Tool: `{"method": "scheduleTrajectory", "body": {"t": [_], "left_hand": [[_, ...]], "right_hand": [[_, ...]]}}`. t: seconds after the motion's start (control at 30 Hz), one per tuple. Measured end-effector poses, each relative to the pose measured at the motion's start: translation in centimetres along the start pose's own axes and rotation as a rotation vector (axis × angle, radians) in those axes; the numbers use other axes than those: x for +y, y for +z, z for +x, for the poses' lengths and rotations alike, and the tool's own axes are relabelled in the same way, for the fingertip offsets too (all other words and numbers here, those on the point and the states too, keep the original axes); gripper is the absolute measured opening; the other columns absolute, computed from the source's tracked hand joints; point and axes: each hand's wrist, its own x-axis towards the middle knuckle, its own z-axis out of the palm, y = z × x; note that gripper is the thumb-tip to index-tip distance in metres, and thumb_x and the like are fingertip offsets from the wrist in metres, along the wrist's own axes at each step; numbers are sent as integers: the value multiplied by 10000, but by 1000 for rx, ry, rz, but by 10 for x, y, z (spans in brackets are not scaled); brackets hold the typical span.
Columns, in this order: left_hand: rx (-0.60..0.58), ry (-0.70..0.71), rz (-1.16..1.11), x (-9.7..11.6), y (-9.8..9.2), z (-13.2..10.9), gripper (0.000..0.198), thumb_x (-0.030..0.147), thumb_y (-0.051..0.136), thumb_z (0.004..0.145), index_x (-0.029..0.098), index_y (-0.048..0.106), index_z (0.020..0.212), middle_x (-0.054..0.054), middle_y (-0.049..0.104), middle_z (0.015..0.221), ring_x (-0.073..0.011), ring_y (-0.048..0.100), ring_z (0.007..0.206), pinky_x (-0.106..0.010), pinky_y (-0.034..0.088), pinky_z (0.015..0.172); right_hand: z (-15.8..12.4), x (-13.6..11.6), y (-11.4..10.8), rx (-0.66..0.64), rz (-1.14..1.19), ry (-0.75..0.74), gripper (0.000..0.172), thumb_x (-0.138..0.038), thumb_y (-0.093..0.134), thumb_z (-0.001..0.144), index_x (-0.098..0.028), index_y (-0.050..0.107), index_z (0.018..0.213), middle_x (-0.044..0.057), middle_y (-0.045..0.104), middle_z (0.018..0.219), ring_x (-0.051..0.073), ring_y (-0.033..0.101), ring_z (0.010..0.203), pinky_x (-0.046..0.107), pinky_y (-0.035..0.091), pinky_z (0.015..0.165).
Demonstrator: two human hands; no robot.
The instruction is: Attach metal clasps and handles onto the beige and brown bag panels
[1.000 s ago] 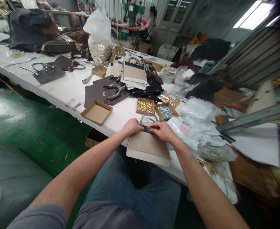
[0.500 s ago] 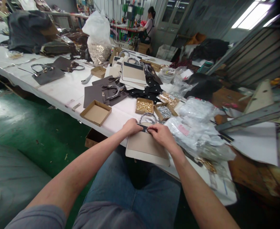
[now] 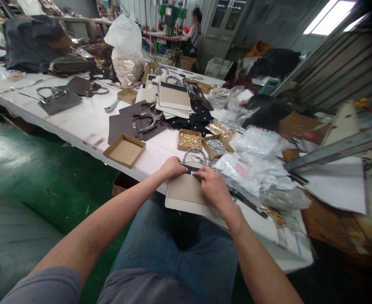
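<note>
A beige bag panel (image 3: 186,192) with a dark band along its top lies at the table's near edge, its lower part overhanging toward my lap. A wrapped loop handle (image 3: 195,153) stands out beyond its far edge. My left hand (image 3: 173,167) grips the panel's upper left corner, thumb on the dark band. My right hand (image 3: 211,182) is closed over the band's right half, fingertips pinched at a small light metal piece (image 3: 192,172). What exactly those fingertips hold is too small to make out.
Just beyond are a box of gold studs (image 3: 189,139), a box of silver studs (image 3: 217,146) and a shallow cardboard box (image 3: 124,150). Plastic bags (image 3: 252,173) lie at the right. Dark bag panels (image 3: 129,122) lie farther back. A person (image 3: 192,36) sits in the background.
My right hand has shifted slightly on the dark band, its fingertips now at the small metal piece. My left hand keeps its hold. The whole view has shifted a little.
</note>
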Motion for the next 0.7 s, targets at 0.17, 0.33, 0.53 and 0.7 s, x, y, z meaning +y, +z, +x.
{"method": "scheduleTrajectory", "body": {"t": [0.17,0.33,0.53,0.7], "left_hand": [[-58,59,82,9,-5,3,368,449,884,827,117,848,982,-141,846,922,-280,759,853,-310,493,693],[-30,59,115,6,1,6,517,536,931,773,121,839,1068,-150,858,1001,-294,792,915,-301,504,713],[-3,57,218,19,1,4,702,634,932,724,90,823,1155,-268,849,1181,-373,823,1060,-331,544,794],[-23,102,248,16,13,8,693,708,808,739,119,809,1105,-268,852,1165,-431,822,1067,-391,572,821]], "right_hand": [[-1,-2,-1,-1,-24,32,414,-41,536,1039,-216,895,1147,92,790,1221,231,722,1092,332,534,1010],[-4,-7,-3,-3,-16,39,415,-44,526,1053,-212,897,1137,90,786,1220,218,721,1090,312,529,998],[-2,-9,-9,8,23,86,414,-66,547,1048,-244,908,1142,83,791,1207,207,714,1090,297,526,941],[-11,-7,-8,12,1,99,297,-149,651,1031,-271,918,1075,62,806,1142,216,733,1056,298,526,867]]}}
